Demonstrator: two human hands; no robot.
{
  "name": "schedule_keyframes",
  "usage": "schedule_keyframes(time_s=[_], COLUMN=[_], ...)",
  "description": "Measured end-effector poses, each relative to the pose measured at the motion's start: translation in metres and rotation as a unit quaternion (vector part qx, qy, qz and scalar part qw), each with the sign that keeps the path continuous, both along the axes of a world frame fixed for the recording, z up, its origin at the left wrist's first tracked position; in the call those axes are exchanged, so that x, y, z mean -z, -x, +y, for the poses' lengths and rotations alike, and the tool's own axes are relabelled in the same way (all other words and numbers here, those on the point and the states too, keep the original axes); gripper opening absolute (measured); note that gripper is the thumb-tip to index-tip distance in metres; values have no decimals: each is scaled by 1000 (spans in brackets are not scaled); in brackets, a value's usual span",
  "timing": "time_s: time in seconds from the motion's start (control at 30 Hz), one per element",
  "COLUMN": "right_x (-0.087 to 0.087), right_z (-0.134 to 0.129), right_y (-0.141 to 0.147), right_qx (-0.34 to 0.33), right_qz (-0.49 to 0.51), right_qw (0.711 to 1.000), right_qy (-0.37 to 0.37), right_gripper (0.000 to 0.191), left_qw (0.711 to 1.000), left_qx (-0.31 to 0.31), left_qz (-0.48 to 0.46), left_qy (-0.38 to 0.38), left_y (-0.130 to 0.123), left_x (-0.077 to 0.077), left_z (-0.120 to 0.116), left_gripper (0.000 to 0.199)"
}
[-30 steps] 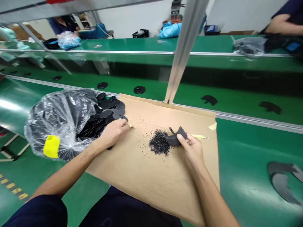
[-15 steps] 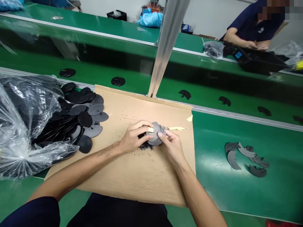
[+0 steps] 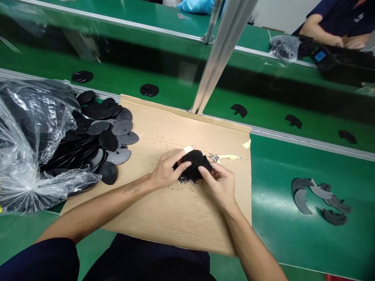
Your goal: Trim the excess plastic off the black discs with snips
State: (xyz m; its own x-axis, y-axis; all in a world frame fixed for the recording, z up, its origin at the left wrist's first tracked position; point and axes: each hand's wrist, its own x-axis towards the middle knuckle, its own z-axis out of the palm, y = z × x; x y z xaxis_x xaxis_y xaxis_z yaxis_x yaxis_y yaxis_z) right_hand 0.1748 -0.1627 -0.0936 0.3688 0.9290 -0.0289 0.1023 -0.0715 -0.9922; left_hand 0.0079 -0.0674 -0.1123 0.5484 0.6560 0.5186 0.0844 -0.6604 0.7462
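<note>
Several black plastic discs are held together between my two hands above the cardboard sheet. My left hand is closed on their left side, with a pale wrap on one finger. On the right edge, my right hand pinches them with the thumb in front; its other fingers are partly hidden behind. Small black scraps lie on the cardboard under the hands. Just beyond my right hand rest nippers with pale yellow handles.
To the left, a pile of black discs spills from a clear plastic bag. Curved dark pieces lie on the green table at right. Behind, a metal post rises before a green belt carrying parts. A co-worker sits across.
The discs in my hands have tilted, showing dark black faces instead of grey ones. The camera view has shifted, moving the background up and the right-hand pieces further right.
</note>
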Motion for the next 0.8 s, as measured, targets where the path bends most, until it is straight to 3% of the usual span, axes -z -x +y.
schedule_keyframes(time_s=[0.4, 0.8], right_x=[-5, -2], right_z=[2, 2], right_y=[2, 0], right_qx=[-23, -28], right_qz=[64, 20], right_qw=[998, 999], right_qy=[12, 5], right_gripper=[45, 46], left_qw=[999, 998], left_qx=[-11, -13], left_qz=[11, 12], left_qy=[-48, -64], left_y=[0, 0], left_x=[-5, -5], left_z=[-5, -7], left_gripper=[35, 32])
